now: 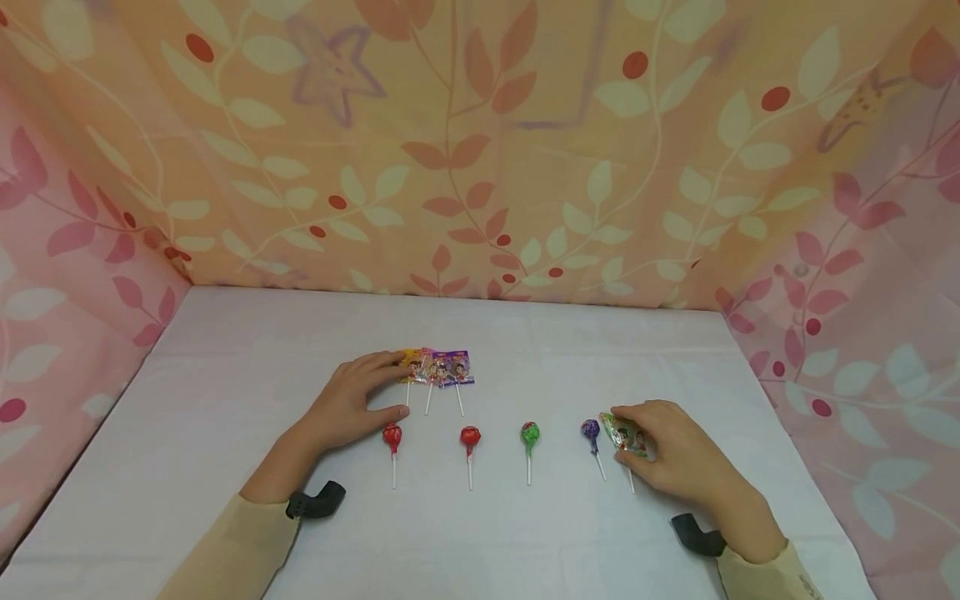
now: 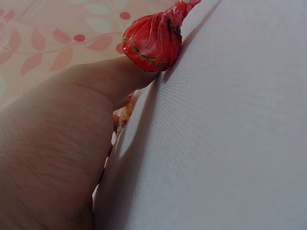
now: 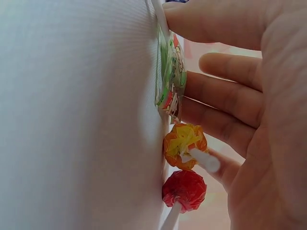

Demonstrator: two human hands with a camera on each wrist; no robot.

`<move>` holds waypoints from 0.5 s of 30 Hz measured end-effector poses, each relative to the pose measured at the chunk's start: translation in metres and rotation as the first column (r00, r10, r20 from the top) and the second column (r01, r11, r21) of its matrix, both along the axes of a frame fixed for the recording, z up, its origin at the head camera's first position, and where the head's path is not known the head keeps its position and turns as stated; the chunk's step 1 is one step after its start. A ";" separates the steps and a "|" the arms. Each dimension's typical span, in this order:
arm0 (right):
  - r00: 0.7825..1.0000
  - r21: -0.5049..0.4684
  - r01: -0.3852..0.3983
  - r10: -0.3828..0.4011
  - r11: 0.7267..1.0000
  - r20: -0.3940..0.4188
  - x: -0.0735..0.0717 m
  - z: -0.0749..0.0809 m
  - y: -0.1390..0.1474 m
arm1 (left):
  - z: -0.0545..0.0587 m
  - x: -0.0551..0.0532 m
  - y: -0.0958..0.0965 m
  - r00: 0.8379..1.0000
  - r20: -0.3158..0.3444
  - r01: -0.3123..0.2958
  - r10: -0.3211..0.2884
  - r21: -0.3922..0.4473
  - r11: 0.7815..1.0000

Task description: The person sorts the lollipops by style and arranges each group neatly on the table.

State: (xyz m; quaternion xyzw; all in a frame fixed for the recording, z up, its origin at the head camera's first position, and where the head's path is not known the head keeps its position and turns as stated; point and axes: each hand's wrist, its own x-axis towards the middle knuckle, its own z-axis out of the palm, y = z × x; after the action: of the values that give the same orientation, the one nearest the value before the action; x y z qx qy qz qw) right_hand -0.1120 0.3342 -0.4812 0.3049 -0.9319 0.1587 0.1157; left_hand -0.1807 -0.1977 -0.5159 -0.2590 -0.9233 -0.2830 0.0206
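My left hand lies at the left end of a row of flat-wrapped lollipops. Its fingers reach over the yellow-wrapped lollipop, and its thumb extends just above a red lollipop. That red ball overlaps the thumb in the left wrist view. My right hand holds a green flat-wrapped lollipop between thumb and fingers, low over the table. A purple lollipop lies right beside it. In the right wrist view, an orange-yellow lollipop and a red one appear under the palm, hidden in the head view.
Between the hands lie another red lollipop and a green round one. A purple flat-wrapped lollipop ends the upper row. White cloth covers the table; patterned curtains stand behind and at both sides.
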 end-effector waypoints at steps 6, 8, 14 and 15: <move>1.000 -0.016 -0.007 0.007 1.000 -0.010 -0.001 0.001 -0.001 | 0.001 0.000 0.001 1.000 -0.005 -0.002 0.002 -0.002 1.000; 1.000 -0.021 -0.010 0.009 1.000 -0.015 -0.001 0.002 -0.001 | 0.001 0.000 0.000 1.000 -0.003 -0.004 0.004 -0.001 1.000; 0.999 -0.028 -0.018 0.017 0.999 -0.044 -0.002 0.001 -0.002 | 0.000 0.000 0.000 1.000 -0.001 -0.004 0.004 -0.002 1.000; 0.999 -0.028 -0.017 0.016 0.999 -0.047 -0.002 0.000 -0.002 | 0.000 0.000 0.000 1.000 -0.001 -0.003 0.003 -0.003 1.000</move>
State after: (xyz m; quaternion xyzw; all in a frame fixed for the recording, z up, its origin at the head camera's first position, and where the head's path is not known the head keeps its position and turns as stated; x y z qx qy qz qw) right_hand -0.1137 0.3322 -0.4809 0.3145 -0.9241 0.1654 0.1406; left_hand -0.1811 -0.1976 -0.5160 -0.2577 -0.9241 -0.2814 0.0213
